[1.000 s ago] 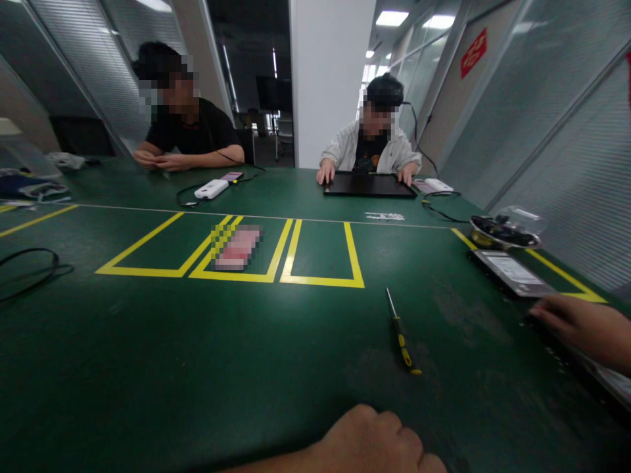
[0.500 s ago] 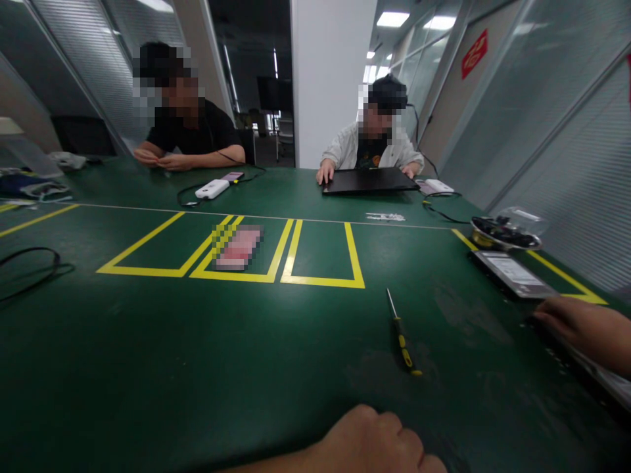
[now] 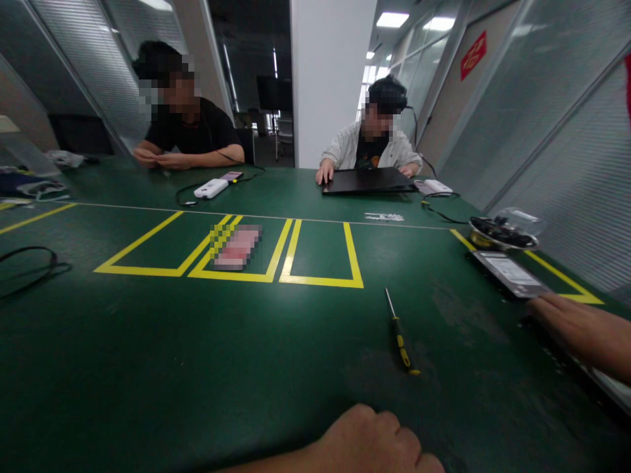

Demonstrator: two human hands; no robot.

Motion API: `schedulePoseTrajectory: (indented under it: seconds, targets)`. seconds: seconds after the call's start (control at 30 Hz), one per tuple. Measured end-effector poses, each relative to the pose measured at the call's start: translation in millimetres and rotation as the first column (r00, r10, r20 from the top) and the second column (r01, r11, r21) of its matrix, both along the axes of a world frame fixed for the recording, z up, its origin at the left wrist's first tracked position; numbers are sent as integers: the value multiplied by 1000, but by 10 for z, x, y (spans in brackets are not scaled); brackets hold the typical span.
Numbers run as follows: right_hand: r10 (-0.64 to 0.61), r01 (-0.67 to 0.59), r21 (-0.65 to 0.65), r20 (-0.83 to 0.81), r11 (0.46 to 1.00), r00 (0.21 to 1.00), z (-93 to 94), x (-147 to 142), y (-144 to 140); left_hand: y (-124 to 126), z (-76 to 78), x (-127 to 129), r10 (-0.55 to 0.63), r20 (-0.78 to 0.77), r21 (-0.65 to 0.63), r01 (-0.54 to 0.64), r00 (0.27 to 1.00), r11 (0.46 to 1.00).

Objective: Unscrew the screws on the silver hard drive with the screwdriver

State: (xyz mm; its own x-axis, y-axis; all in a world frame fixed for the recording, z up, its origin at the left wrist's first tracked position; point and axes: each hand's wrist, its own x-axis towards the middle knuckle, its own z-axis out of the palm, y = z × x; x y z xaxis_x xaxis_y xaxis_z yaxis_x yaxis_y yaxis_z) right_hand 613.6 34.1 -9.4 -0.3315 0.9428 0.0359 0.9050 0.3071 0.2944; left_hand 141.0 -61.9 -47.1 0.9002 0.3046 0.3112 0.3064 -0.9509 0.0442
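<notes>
At the bottom centre, my left hand [image 3: 377,440] rests on the green table, knuckles up and fingers curled into a fist; whatever it might hold is hidden. On the right edge, my right hand [image 3: 574,325] has its fingers pressed together and bent down. Its fingertips are at the near end of a hard drive [image 3: 510,272] with a white label. Below that hand lies a dark, long device [image 3: 616,391] with a pale top, partly covered and cut off by the frame. A screwdriver [image 3: 403,345] with a black and yellow handle lies between my hands.
Yellow tape [image 3: 320,282] marks boxes on the table [image 3: 197,368]; a blurred pink item [image 3: 239,248] lies in one. A metal bowl [image 3: 503,240] of dark parts stands at right. Across sit two people, one holding a black panel [image 3: 369,180]. A black cable [image 3: 49,269] lies left.
My right hand has shifted slightly left and up, toward the hard drive's near end. My left hand and the screwdriver look the same.
</notes>
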Motion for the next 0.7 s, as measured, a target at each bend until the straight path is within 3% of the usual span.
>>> schedulePoseTrajectory:
  seconds: [0.1, 0.3, 0.47, 0.6, 0.7]
  targets:
    - [24, -24, 23, -8, 999, 1000, 8, 22, -5, -4, 4, -4, 3, -19, -5, -3, 1000, 1000]
    - [-157, 156, -14, -84, 988, 984, -45, 42, 24, -9, 37, -9, 1, -34, -14, -1, 999, 1000]
    - [-215, 213, -32, -221, 976, 951, 2, -197, 76, -13, 6, -3, 7, -1, 2, -7, 1000, 1000]
    - [-329, 319, -92, -123, 943, 936, 97, -492, 132, -17, -21, 5, 13, 53, 44, -16, 999, 999]
    - [-415, 407, -137, -33, 903, 909, 116, -525, 166, -12, -20, 6, 16, 82, 51, -20, 997, 999]
